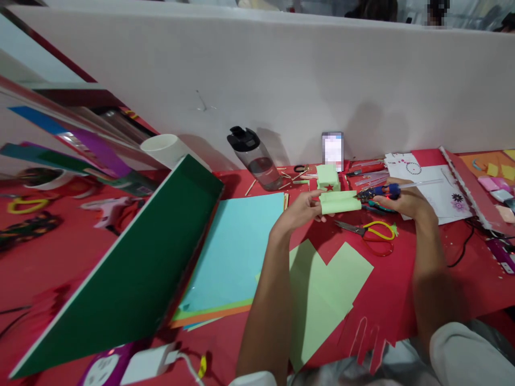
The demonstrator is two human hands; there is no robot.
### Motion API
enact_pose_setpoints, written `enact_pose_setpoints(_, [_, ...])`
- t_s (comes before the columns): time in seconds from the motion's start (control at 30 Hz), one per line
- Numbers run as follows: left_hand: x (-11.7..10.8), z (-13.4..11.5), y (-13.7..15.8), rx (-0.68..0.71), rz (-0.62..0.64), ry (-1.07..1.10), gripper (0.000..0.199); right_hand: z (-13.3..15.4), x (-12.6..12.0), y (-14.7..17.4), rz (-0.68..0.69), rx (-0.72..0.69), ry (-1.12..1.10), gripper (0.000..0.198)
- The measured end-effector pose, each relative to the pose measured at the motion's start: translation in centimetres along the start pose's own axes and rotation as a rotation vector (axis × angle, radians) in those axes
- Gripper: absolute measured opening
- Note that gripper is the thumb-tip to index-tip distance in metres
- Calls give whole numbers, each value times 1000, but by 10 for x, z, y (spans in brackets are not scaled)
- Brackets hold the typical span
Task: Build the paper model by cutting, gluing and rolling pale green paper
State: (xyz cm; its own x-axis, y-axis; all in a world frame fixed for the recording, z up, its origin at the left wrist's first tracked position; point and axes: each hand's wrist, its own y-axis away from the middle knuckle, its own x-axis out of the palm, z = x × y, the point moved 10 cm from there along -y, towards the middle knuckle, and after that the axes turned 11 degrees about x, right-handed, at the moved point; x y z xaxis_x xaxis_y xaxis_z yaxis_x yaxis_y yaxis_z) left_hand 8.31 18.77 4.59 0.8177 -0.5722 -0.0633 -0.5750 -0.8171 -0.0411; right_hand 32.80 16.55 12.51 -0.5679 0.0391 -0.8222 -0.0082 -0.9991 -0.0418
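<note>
My left hand (pixel 306 209) pinches a folded piece of light green paper (pixel 341 202). My right hand (pixel 406 201) is wrapped round a blue hot glue gun (pixel 380 191), a clear glue stick poking out behind it. The gun's nozzle meets the right end of the folded paper; whether glue is coming out is too small to see. Just behind the paper stands a small light green paper box (pixel 328 177) with a red star. Scissors (pixel 366 230) with yellow and red handles lie below my hands, and nearer me is a cut sheet of light green paper (pixel 322 295).
A stack of coloured paper (pixel 245 241) lies left of my forearm, beside a leaning green board (pixel 132 279). A water bottle (pixel 257 161) and a propped phone (pixel 333 150) stand along the white partition (pixel 257 80). Another glue gun (pixel 107 210), pink, is at far left.
</note>
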Motion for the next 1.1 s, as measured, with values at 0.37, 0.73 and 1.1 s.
enact_pose_setpoints(0.37, [4, 1, -2, 2, 10, 3, 56, 16, 18, -1, 37, -41, 0, 39])
enact_pose_setpoints(0.73, [-2, 3, 0, -6, -24, 14, 55, -5, 7, -3, 10, 14, -18, 40])
enact_pose_setpoints(1.1, [2, 9, -3, -10, 5, -17, 56, 23, 21, -1, 41, -72, -1, 31])
